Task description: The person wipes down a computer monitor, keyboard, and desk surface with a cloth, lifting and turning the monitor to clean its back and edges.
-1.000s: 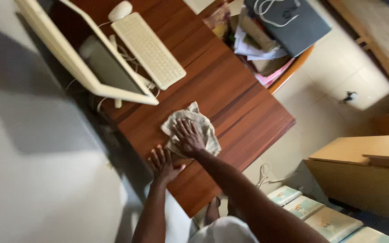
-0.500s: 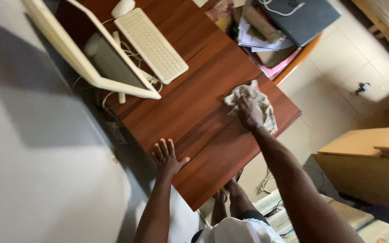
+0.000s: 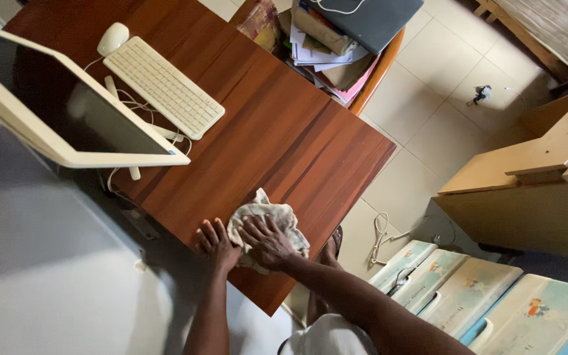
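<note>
Both arms are bare from the wrist up, with no sleeves, watch or bracelets showing. The left hand (image 3: 217, 244) and right hand (image 3: 267, 242) wear no rings or gloves. At the bottom edge of the frame a white garment (image 3: 327, 336) covers the torso. Below the desk edge, bare feet (image 3: 330, 248) show.

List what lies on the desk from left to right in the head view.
Monitor → keyboard → left hand → cloth under the right hand → stack of papers
</note>
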